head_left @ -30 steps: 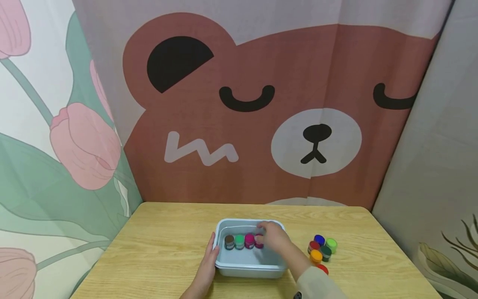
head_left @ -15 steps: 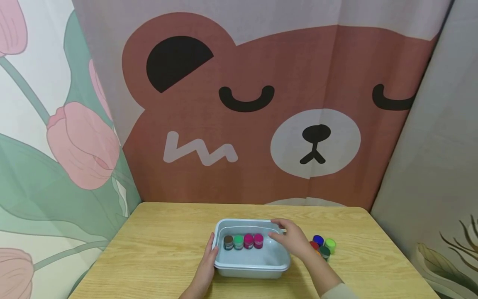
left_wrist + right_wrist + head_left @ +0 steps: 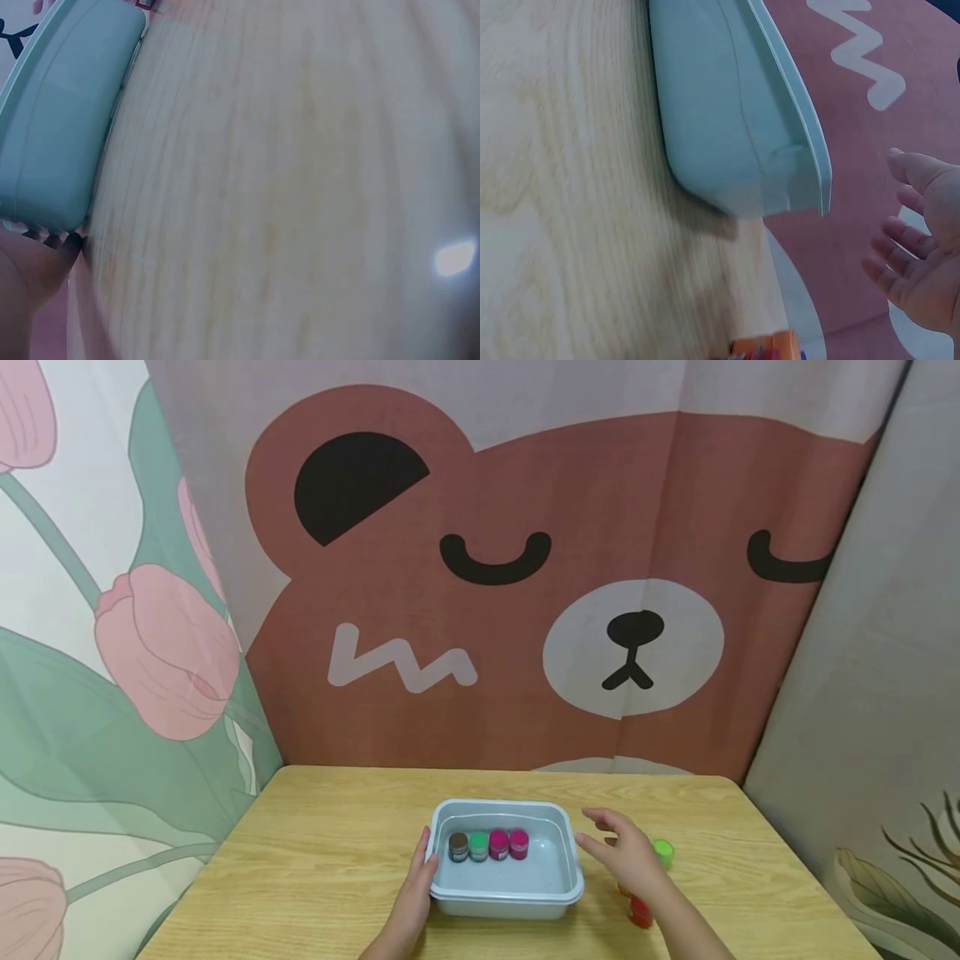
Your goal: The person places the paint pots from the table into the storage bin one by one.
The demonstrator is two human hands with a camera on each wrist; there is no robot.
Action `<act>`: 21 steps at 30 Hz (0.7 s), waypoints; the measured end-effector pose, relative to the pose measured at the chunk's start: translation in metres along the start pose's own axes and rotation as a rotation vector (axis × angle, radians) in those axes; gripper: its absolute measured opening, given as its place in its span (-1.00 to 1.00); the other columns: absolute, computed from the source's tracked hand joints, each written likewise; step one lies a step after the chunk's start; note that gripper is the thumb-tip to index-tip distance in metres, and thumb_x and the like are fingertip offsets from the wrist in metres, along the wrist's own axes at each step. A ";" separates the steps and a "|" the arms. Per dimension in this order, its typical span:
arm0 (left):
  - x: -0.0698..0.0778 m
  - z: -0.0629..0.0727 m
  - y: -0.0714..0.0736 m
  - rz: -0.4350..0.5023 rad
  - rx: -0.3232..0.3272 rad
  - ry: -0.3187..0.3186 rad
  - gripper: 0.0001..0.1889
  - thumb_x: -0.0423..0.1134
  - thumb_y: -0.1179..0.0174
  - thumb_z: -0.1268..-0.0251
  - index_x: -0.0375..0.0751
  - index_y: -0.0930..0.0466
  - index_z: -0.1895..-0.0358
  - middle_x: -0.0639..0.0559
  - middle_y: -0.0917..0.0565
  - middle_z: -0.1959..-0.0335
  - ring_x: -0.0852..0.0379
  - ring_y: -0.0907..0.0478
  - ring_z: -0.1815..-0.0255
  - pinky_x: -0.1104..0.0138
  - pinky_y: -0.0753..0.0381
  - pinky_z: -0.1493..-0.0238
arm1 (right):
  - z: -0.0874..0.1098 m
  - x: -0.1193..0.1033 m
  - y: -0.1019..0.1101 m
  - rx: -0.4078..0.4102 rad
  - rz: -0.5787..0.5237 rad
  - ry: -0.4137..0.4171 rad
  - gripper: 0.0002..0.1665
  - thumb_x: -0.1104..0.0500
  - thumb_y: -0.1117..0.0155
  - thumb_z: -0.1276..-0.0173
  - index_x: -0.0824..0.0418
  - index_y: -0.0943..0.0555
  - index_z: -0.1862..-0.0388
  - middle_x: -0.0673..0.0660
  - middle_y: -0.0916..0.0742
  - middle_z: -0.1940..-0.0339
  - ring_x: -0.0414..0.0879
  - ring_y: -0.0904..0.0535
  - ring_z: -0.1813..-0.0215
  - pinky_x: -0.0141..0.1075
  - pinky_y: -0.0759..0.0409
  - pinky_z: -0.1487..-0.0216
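My left hand (image 3: 412, 885) holds the left side of a pale blue plastic basin (image 3: 525, 893), thumb at the rim and fingers along the outer wall. In the left wrist view its fingertips (image 3: 73, 241) reach the basin's lower edge. Inside the basin stands a row of small paint jars with brown (image 3: 459, 846), green (image 3: 478, 846) and magenta (image 3: 498, 843) lids. To the right of the basin, my right hand (image 3: 626, 856) hangs in the air with nothing in it, fingers spread, as the right wrist view shows too. It partly covers other jars on the table.
A light green-lidded jar (image 3: 663, 852) and a red jar (image 3: 641, 912) show around the right hand; others behind it are hidden. An orange lid (image 3: 769, 345) appears low in the right wrist view. Behind the wooden table (image 3: 337, 827) hangs a bear-print curtain (image 3: 510, 635).
My right hand has left the inside of the basin and moved right, over the loose jars. The second magenta jar stands uncovered in the row. My left hand stays on the basin.
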State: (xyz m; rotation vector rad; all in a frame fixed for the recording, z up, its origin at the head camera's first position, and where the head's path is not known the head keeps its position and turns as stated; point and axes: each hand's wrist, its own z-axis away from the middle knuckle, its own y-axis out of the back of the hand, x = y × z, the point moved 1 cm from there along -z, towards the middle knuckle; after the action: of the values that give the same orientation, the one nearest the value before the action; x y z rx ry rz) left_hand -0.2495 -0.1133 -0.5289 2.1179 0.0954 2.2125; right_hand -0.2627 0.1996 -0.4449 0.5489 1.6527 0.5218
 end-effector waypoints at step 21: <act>0.000 0.001 0.000 0.000 -0.006 -0.012 -0.37 -0.01 0.30 -0.61 -0.09 0.20 -0.60 -0.23 0.15 -0.62 -0.38 0.30 -0.58 -0.38 0.31 -0.44 | 0.036 0.053 0.017 0.025 -0.018 -0.172 -0.29 -0.08 -0.37 -0.30 0.29 -0.49 -0.30 0.32 -0.60 -0.24 0.23 -0.51 -0.26 0.08 -0.60 -0.17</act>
State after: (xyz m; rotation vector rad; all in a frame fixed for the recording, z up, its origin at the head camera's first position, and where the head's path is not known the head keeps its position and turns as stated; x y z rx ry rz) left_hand -0.2488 -0.1133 -0.5287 2.1279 0.0886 2.1971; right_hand -0.2331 0.2475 -0.4805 0.5804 1.5010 0.4294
